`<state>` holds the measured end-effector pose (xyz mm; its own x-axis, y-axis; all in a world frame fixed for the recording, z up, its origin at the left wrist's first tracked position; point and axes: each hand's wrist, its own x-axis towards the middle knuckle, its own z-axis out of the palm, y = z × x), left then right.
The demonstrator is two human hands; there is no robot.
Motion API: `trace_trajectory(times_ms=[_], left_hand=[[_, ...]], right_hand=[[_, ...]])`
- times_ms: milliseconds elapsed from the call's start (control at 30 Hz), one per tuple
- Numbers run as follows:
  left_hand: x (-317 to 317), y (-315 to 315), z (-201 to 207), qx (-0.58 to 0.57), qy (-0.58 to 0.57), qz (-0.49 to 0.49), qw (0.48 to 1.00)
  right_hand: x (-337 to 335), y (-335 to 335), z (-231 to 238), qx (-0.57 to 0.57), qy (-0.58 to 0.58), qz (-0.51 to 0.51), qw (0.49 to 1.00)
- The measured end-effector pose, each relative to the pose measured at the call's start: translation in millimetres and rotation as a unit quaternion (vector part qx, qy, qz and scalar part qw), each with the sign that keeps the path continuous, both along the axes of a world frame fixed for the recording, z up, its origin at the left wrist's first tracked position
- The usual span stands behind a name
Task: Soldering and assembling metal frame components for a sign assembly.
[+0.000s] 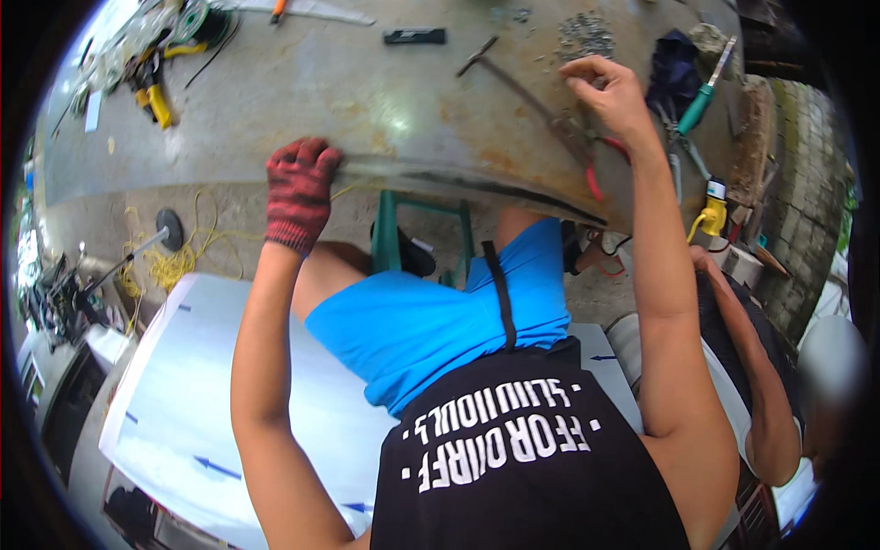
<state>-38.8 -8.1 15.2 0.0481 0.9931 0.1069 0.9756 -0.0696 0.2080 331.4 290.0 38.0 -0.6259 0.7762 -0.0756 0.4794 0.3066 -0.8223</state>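
My left hand [301, 192], in a red and black knit glove, is closed at the near edge of the metal-topped table [302, 92]. Whatever its curled fingers hold, if anything, is hidden. My bare right hand [616, 99] hovers over the table with thumb and fingers bent together; I cannot make out anything between them. Just beyond it lies a pile of small grey metal pieces [587, 38]. A thin hammer [515, 87] lies to its left. Below the right hand are pliers with red handles [587, 160], partly overlapping the hammer's end.
Yellow-handled cutters [154, 99] and a spool of green wire [203, 26] lie far left. A black bar-shaped item [414, 37] sits at the back. On the right are a teal-handled tool [698, 108] and a yellow plug [713, 213]. A green stool [389, 234] stands below; another person's arm [747, 357] is close right.
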Motion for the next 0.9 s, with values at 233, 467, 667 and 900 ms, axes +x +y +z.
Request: trace_trajectory(times_ms=[233,467,667,900], left_hand=[[1.8,-1.0,-4.1,0.037,0.02,0.003,0.999],[1.9,-0.4,-3.1,0.05,0.027,-0.005,0.998],[2.1,1.7,-1.2,0.051,0.019,-0.011,0.998],[0.5,-4.6,-5.7,-0.027,0.012,0.013,0.999]], right_hand=[[-22.9,-16.6,1.9,-0.009,-0.082,0.003,0.997],[-87.8,-62.6,43.2,-0.048,-0.007,0.093,0.994],[-170.5,-98.7,20.7,-0.056,-0.036,0.295,0.953],[-208.5,-106.7,20.1,-0.071,-0.169,0.409,0.894]])
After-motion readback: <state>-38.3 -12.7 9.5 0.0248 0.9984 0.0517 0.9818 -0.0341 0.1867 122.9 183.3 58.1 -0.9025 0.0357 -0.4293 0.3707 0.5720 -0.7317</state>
